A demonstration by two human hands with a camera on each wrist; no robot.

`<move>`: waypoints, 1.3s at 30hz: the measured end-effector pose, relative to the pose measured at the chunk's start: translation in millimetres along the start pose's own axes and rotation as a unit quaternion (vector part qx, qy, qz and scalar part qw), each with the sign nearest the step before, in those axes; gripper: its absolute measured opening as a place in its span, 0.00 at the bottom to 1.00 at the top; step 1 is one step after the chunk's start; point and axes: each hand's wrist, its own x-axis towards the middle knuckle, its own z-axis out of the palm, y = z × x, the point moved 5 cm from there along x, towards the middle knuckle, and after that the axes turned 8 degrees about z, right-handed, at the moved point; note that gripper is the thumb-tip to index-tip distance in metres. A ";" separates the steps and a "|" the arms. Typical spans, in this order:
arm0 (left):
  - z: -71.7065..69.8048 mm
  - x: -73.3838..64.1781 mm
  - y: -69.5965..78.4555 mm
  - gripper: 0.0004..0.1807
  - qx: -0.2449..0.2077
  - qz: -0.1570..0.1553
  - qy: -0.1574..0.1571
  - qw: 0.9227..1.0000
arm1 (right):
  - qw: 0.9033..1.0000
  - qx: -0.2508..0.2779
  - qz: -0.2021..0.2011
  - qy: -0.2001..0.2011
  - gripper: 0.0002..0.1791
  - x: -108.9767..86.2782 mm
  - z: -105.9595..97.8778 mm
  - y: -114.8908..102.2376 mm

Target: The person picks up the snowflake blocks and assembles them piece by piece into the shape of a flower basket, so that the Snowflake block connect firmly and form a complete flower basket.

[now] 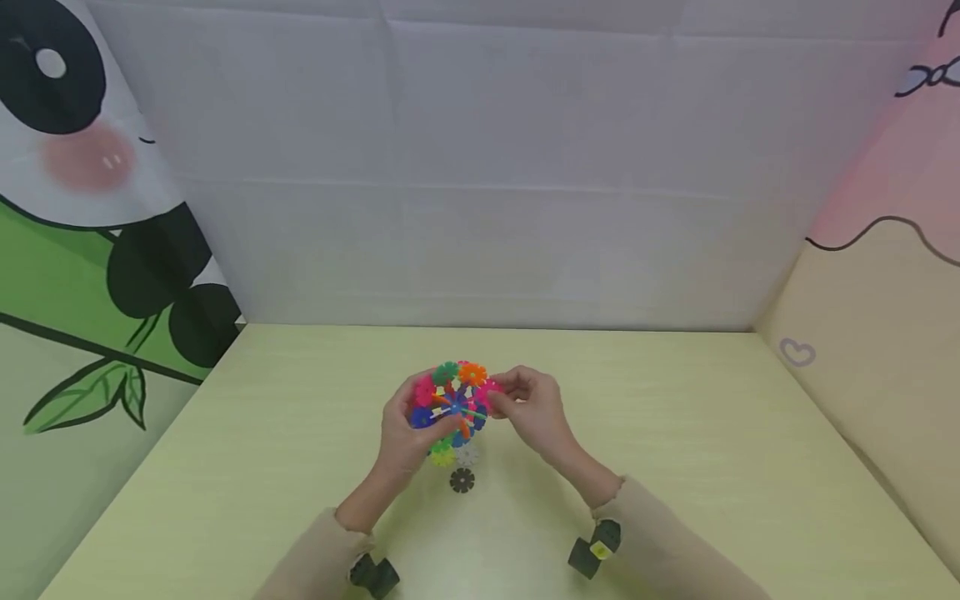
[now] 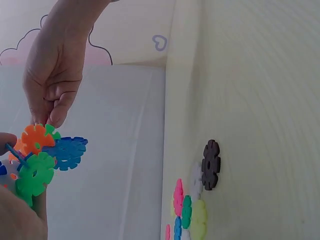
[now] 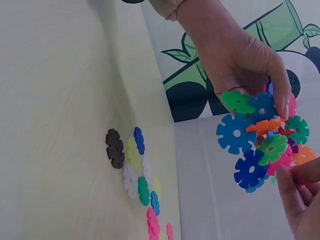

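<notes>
— What do the hands hold?
— The left hand [image 1: 402, 435] grips the raised cluster of notched discs [image 1: 456, 405]; the right hand [image 1: 536, 414] pinches a pink disc [image 3: 281, 161] at its edge.
— And the risk?
— A sideways push there could pop joints apart, scattering pieces among the loose discs [image 3: 130, 179] on the surface [image 1: 675, 433] below, short of the pale backdrop [image 1: 525, 175].

From the head, the flower-disc cluster [image 1: 456, 404] hides part of the left hand [image 1: 405, 437] and some loose discs [image 3: 152, 220], the left wrist view's left edge cuts the cluster, and the right wrist view's right edge crops the right hand [image 3: 302, 217].
</notes>
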 end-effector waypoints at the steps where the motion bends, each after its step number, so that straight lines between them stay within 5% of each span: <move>1: 0.3 1.1 0.6 0.30 -0.001 0.002 0.000 1.000 | 1.000 0.003 -0.003 -0.003 0.07 0.8 -0.3 -0.9; 9: -12.4 3.2 -7.9 0.30 0.034 -0.034 0.015 0.999 | 0.993 -0.037 -0.033 -0.105 0.14 19.9 -2.8 3.5; 16: -49.3 1.0 -18.4 0.30 0.083 -0.068 0.053 0.993 | 0.958 -0.200 -0.055 -0.199 0.18 60.8 -11.3 42.2; 22: -70.5 -5.3 -21.2 0.30 0.120 -0.084 0.067 0.987 | 0.937 -0.234 -0.012 -0.258 0.19 88.8 -5.3 82.6; 30: -68.2 -3.8 -23.0 0.30 0.127 -0.091 0.075 0.985 | 0.921 -0.273 0.023 -0.277 0.18 112.5 9.6 111.2; 35: -62.5 -1.0 -24.3 0.31 0.130 -0.094 0.074 0.984 | 0.907 -0.320 0.014 -0.273 0.11 116.4 13.7 110.7; 39: -57.3 1.8 -26.2 0.31 0.127 -0.096 0.078 0.984 | 0.906 -0.324 0.007 -0.271 0.06 117.1 13.0 105.2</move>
